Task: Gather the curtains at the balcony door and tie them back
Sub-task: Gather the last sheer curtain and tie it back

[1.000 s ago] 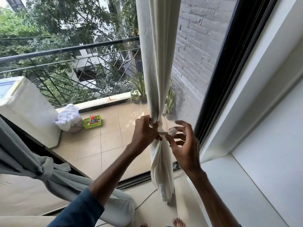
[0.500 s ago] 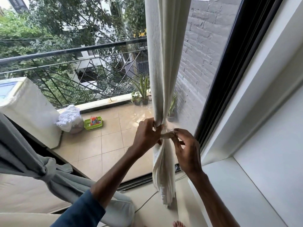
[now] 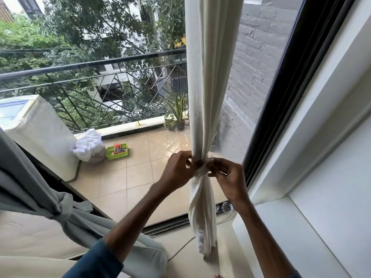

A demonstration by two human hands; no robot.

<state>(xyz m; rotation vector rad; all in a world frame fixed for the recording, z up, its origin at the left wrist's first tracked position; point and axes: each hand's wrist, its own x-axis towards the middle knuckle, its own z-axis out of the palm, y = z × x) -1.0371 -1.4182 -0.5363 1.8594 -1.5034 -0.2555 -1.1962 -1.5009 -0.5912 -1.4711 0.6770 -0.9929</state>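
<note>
- Two hands meet at the cinched waist of the cream curtain (image 3: pixel 208 87). The left hand (image 3: pixel 178 169) is at 9 o'clock of the waist, fingers curled round the bunched cloth. The right hand (image 3: pixel 230 181) is at 3 o'clock, thumb and fingers pinching the tie strip (image 3: pixel 201 169) wrapped there.
- Cream curtain: gathered into one narrow column in front of the glass, with the black door frame (image 3: pixel 281 97) at 2 o'clock. Its lower tail is twisted and ends near the floor at 6 o'clock of the grip.
- Grey curtain (image 3: pixel 40 187): at 8 o'clock, knotted round its own middle.
- White sill (image 3: pixel 291 227): at 4 o'clock.
- Balcony beyond the glass:
  - green basket (image 3: pixel 117 152) and white bag (image 3: pixel 88 145) at 9 o'clock
  - potted plants (image 3: pixel 177 115) at 11 o'clock by the railing (image 3: pixel 90 65)
  - grey brick wall (image 3: pixel 251 77) at 1 o'clock
</note>
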